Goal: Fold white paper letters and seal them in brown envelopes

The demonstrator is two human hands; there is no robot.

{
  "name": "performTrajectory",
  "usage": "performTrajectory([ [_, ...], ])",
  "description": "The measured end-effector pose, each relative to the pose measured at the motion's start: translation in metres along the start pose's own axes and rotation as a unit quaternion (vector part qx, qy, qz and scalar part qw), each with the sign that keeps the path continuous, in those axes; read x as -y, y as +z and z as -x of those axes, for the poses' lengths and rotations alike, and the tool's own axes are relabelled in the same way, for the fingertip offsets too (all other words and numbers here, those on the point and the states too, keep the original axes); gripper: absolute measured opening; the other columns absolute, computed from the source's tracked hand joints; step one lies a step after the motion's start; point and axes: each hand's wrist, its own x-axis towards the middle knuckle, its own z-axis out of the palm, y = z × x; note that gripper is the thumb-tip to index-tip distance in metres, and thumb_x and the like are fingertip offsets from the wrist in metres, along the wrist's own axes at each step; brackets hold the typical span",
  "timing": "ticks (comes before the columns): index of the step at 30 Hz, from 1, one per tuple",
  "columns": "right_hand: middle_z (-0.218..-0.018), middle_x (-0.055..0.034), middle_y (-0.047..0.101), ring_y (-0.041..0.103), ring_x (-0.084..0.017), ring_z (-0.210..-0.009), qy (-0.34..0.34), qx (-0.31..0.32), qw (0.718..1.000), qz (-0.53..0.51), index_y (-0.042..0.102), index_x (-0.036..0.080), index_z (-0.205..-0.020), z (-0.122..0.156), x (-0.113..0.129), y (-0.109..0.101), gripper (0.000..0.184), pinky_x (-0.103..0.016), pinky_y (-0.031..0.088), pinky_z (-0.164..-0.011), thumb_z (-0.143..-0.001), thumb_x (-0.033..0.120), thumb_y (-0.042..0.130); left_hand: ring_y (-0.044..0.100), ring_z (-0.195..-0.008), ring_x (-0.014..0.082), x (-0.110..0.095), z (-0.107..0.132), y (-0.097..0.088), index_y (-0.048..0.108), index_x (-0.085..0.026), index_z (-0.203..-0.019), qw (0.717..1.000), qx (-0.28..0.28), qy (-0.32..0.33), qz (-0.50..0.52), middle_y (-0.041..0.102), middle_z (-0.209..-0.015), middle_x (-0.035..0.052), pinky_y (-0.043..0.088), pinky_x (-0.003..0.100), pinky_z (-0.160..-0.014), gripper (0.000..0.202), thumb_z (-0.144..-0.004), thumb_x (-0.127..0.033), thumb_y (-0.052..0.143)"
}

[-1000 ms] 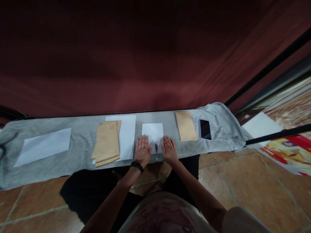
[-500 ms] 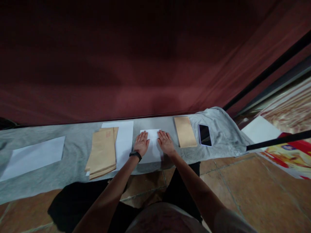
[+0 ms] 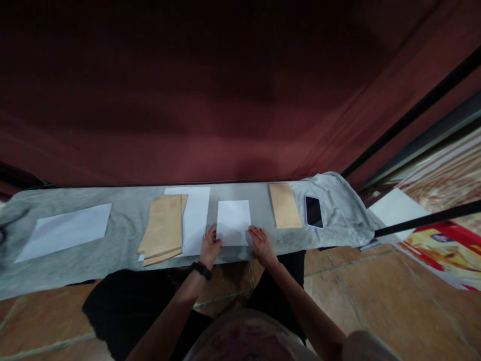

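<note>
A white sheet of paper (image 3: 233,220), which looks folded to a smaller size, lies in front of me on the grey cloth. My left hand (image 3: 211,246) is at its lower left corner, fingers curled and thumb near the edge. On the opposite side, the fingers of my right hand (image 3: 262,244) close on the right edge; its thumb is hidden. A stack of brown envelopes (image 3: 163,225) partly covers larger white paper (image 3: 197,215) left of my left hand. Beyond my right hand lies a single brown envelope (image 3: 285,205).
A phone (image 3: 313,211) rests right of the single envelope. Another white sheet (image 3: 67,230) lies far left on the grey cloth (image 3: 128,200). Dark red fabric (image 3: 225,150) hangs behind. A dark bar (image 3: 424,219) and a red and yellow box (image 3: 447,250) are at the right.
Both hands have slid back toward me from lying flat on the white sheet to its lower side edges, and their fingers have curled. More of the sheet's surface shows.
</note>
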Motion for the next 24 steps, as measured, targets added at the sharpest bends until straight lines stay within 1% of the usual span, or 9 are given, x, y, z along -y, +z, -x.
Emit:
performTrajectory([
  [2, -0.146, -0.0109, 0.058, 0.051, -0.022, -0.138, 0.005, -0.004, 0.999, -0.035, 0.052, 0.019, -0.147, 0.002, -0.002, -0.006, 0.065, -0.048, 0.038, -0.12, -0.086, -0.001, 0.041, 0.064, -0.071, 0.0142, -0.005, 0.004, -0.004, 0.061, -0.018, -0.132, 0.994, 0.024, -0.054, 0.092, 0.068, -0.092, 0.0027, 0.056, 0.028, -0.064, 0.063, -0.069, -0.016, 0.063],
  [5, -0.144, -0.0076, 0.06, 0.054, -0.022, -0.135, 0.016, -0.018, 0.996, -0.087, 0.053, 0.025, -0.147, 0.006, -0.005, -0.012, 0.069, -0.048, 0.041, -0.117, -0.083, 0.001, 0.044, 0.063, -0.072, 0.0134, -0.008, 0.02, -0.01, 0.067, -0.016, -0.122, 0.981, 0.054, -0.088, 0.162, 0.067, -0.086, 0.0013, 0.053, 0.027, -0.064, 0.059, -0.063, -0.02, 0.067],
  [9, -0.141, -0.0073, 0.063, 0.058, -0.024, -0.131, 0.04, -0.03, 0.992, -0.119, 0.063, 0.025, -0.138, 0.009, -0.004, -0.015, 0.067, -0.043, 0.047, -0.111, -0.077, -0.001, 0.05, 0.066, -0.079, 0.0167, -0.01, 0.043, -0.019, 0.073, -0.015, -0.104, 0.961, 0.1, -0.137, 0.219, 0.073, -0.094, 0.0061, 0.053, 0.029, -0.068, 0.046, -0.059, -0.023, 0.071],
  [12, -0.131, -0.007, 0.069, 0.062, -0.024, -0.124, 0.057, -0.03, 0.989, -0.13, 0.07, 0.024, -0.126, 0.007, -0.001, -0.014, 0.059, -0.041, 0.05, -0.107, -0.077, -0.002, 0.05, 0.069, -0.087, 0.0201, -0.011, 0.052, -0.028, 0.073, -0.016, -0.096, 0.946, 0.117, -0.148, 0.262, 0.074, -0.105, 0.0106, 0.055, 0.032, -0.072, 0.034, -0.065, -0.03, 0.071],
  [15, -0.115, -0.0052, 0.075, 0.067, -0.024, -0.113, 0.067, -0.035, 0.991, -0.113, 0.073, 0.026, -0.116, 0.001, 0.002, -0.011, 0.04, -0.042, 0.052, -0.102, -0.088, 0.008, 0.052, 0.07, -0.083, 0.0209, -0.009, 0.048, -0.035, 0.071, -0.015, -0.098, 0.948, 0.115, -0.141, 0.261, 0.073, -0.096, 0.0112, 0.057, 0.035, -0.074, 0.035, -0.076, -0.042, 0.064],
  [17, -0.105, -0.0061, 0.076, 0.069, -0.025, -0.104, 0.086, -0.052, 0.991, -0.093, 0.073, 0.025, -0.11, -0.003, 0.004, -0.008, 0.028, -0.041, 0.053, -0.096, -0.095, 0.019, 0.051, 0.069, -0.078, 0.02, -0.007, 0.04, -0.036, 0.07, -0.016, -0.1, 0.968, 0.081, -0.112, 0.21, 0.071, -0.088, 0.0078, 0.057, 0.035, -0.074, 0.035, -0.079, -0.043, 0.061],
  [20, -0.093, -0.0071, 0.075, 0.07, -0.025, -0.091, 0.111, -0.067, 0.989, -0.078, 0.072, 0.022, -0.105, -0.01, 0.004, -0.003, 0.027, -0.038, 0.054, -0.087, -0.1, 0.028, 0.046, 0.066, -0.082, 0.0195, -0.006, 0.024, -0.03, 0.07, -0.019, -0.1, 0.999, 0.005, 0.0, 0.034, 0.066, -0.087, 0.0038, 0.056, 0.037, -0.081, 0.027, -0.077, -0.031, 0.062],
  [22, -0.092, -0.0068, 0.074, 0.069, -0.024, -0.09, 0.122, -0.072, 0.988, -0.065, 0.071, 0.021, -0.105, -0.016, 0.004, 0.001, 0.028, -0.037, 0.053, -0.086, -0.102, 0.03, 0.044, 0.064, -0.092, 0.0216, -0.008, 0.014, -0.023, 0.07, -0.02, -0.1, 0.991, -0.013, 0.073, -0.108, 0.065, -0.093, 0.0049, 0.054, 0.039, -0.091, 0.025, -0.076, -0.024, 0.063],
  [24, -0.092, -0.0069, 0.074, 0.068, -0.024, -0.092, 0.138, -0.076, 0.987, -0.038, 0.07, 0.021, -0.102, -0.021, 0.005, 0.003, 0.028, -0.036, 0.051, -0.087, -0.103, 0.032, 0.044, 0.063, -0.102, 0.0238, -0.011, 0.006, -0.017, 0.068, -0.02, -0.098, 0.974, -0.01, 0.098, -0.205, 0.065, -0.097, 0.007, 0.052, 0.04, -0.097, 0.021, -0.078, -0.023, 0.062],
])
